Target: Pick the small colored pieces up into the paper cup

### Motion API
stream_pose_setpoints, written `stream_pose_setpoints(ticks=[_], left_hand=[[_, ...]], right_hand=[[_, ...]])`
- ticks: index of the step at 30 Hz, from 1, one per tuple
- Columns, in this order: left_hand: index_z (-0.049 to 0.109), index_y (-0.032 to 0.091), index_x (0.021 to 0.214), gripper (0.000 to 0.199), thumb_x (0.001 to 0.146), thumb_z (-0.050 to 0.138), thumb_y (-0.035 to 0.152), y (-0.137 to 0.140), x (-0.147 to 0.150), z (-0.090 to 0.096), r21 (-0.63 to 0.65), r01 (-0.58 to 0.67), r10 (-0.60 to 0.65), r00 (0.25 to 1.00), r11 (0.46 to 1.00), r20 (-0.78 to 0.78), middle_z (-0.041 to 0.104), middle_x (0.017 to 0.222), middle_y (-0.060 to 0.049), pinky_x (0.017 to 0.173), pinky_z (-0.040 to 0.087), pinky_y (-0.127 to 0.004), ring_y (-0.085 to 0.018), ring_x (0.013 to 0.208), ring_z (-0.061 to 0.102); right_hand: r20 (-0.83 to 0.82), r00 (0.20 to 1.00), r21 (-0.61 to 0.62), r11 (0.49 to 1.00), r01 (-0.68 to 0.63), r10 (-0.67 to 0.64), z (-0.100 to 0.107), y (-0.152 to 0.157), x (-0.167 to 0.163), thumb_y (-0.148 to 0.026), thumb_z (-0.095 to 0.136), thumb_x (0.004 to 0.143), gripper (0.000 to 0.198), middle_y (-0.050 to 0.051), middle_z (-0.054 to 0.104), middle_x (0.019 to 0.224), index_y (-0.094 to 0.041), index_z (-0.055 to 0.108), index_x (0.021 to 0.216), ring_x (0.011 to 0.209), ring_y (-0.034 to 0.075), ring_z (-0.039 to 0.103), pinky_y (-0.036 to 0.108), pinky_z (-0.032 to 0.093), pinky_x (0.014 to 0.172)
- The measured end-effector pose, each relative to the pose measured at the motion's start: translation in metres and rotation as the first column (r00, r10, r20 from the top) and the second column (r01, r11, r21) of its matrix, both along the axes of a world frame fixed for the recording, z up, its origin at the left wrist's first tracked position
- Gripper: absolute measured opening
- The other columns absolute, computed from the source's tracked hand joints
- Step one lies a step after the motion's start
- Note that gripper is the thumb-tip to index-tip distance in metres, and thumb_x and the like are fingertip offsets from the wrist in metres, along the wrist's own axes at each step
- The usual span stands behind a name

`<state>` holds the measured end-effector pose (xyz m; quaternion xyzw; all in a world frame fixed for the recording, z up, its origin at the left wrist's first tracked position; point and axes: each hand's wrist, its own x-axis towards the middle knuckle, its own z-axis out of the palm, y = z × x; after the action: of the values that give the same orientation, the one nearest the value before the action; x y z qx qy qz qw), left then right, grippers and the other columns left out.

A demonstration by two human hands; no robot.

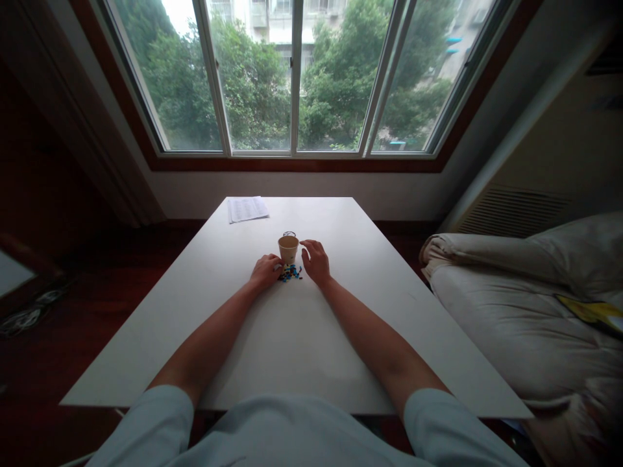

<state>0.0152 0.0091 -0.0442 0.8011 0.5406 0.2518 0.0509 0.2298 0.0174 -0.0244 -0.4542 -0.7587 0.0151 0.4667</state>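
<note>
Flanks an upright paper cup [289, 251] on a white bench [302, 350]. Rests the left hand [265, 271] just left of the cup, fingers beside a heap of small multicoloured pieces [291, 272] in front of it (cannot tell whether gripping any). Curves the right hand [316, 261] just right of the cup, thumb and fingers parted, holding nothing. Includes, partly hidden behind the cup, a dark looped object [289, 233]; farther back, papers [247, 209] at left; beyond, a window [263, 84]; right of the bench, a beige sofa [487, 324].
</note>
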Motion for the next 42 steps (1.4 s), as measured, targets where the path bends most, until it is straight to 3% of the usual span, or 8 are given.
stream_pose_setpoints(ticks=[4, 9, 19, 31, 34, 37, 42], left_hand=[[0.075, 0.028, 0.107, 0.025, 0.089, 0.058, 0.030, 0.001, 0.000, -0.001, 0.004, 0.004, -0.004, 1.000, 1.000, 0.001, 0.069, 0.118, -0.005, 0.100, 0.046, -0.037, -0.023, 0.109, 0.059], [0.076, 0.028, 0.106, 0.024, 0.088, 0.060, 0.030, 0.001, -0.001, 0.000, -0.014, -0.002, 0.002, 1.000, 1.000, 0.008, 0.069, 0.118, -0.005, 0.102, 0.045, -0.037, -0.023, 0.109, 0.059], [0.076, 0.028, 0.106, 0.024, 0.088, 0.061, 0.029, 0.003, 0.000, -0.004, 0.010, 0.009, -0.009, 1.000, 1.000, 0.011, 0.069, 0.116, -0.005, 0.101, 0.046, -0.037, -0.023, 0.107, 0.060], [0.075, 0.028, 0.107, 0.024, 0.088, 0.060, 0.030, 0.000, 0.000, -0.001, -0.004, 0.003, -0.003, 1.000, 1.000, 0.009, 0.069, 0.117, -0.005, 0.101, 0.046, -0.037, -0.023, 0.108, 0.059], [0.075, 0.028, 0.108, 0.025, 0.089, 0.060, 0.030, 0.000, 0.000, 0.000, -0.009, -0.002, 0.002, 1.000, 1.000, 0.003, 0.069, 0.117, -0.005, 0.101, 0.046, -0.037, -0.023, 0.108, 0.060], [0.076, 0.028, 0.108, 0.025, 0.089, 0.059, 0.030, 0.000, 0.000, 0.000, -0.009, -0.001, 0.001, 1.000, 1.000, -0.001, 0.070, 0.117, -0.005, 0.100, 0.046, -0.035, -0.023, 0.109, 0.060], [0.076, 0.029, 0.106, 0.024, 0.090, 0.058, 0.030, 0.001, -0.001, -0.001, 0.000, 0.012, -0.012, 1.000, 1.000, 0.000, 0.070, 0.118, -0.004, 0.099, 0.046, -0.035, -0.023, 0.109, 0.060]], right_hand=[[0.035, 0.996, 0.076, 0.993, -0.085, 0.083, 0.003, -0.003, -0.004, -0.020, 0.037, 0.100, 0.044, 0.010, 0.055, 0.140, -0.023, 0.053, 0.142, 0.133, 0.025, 0.046, 0.046, 0.040, 0.115], [0.108, 0.989, 0.072, 0.991, -0.113, 0.105, 0.001, -0.001, -0.010, -0.019, 0.034, 0.100, 0.051, 0.009, 0.048, 0.150, -0.024, 0.044, 0.150, 0.140, 0.025, 0.042, 0.048, 0.039, 0.117], [0.242, 0.963, 0.038, 0.990, -0.134, 0.121, -0.005, 0.005, -0.010, -0.021, 0.041, 0.101, 0.045, 0.009, 0.051, 0.149, -0.020, 0.052, 0.144, 0.144, 0.022, 0.039, 0.044, 0.033, 0.118], [0.234, 0.968, 0.055, 0.994, -0.100, 0.084, 0.000, -0.003, -0.010, -0.025, 0.045, 0.100, 0.039, 0.010, 0.047, 0.150, -0.023, 0.056, 0.138, 0.141, 0.026, 0.037, 0.046, 0.034, 0.115], [0.181, 0.982, 0.095, 0.993, -0.063, 0.045, 0.000, -0.003, -0.008, -0.027, 0.044, 0.102, 0.036, 0.012, 0.053, 0.142, -0.021, 0.057, 0.135, 0.133, 0.027, 0.045, 0.044, 0.037, 0.111], [0.143, 0.989, 0.090, 0.996, 0.020, -0.033, -0.002, 0.000, -0.003, -0.029, 0.042, 0.102, 0.030, 0.013, 0.063, 0.120, -0.019, 0.064, 0.120, 0.114, 0.026, 0.054, 0.041, 0.042, 0.101], [0.256, 0.954, -0.108, 0.976, 0.188, -0.156, -0.011, 0.012, 0.009, -0.033, 0.042, 0.102, 0.029, 0.008, 0.067, 0.088, -0.020, 0.067, 0.093, 0.083, 0.021, 0.058, 0.031, 0.041, 0.077]])
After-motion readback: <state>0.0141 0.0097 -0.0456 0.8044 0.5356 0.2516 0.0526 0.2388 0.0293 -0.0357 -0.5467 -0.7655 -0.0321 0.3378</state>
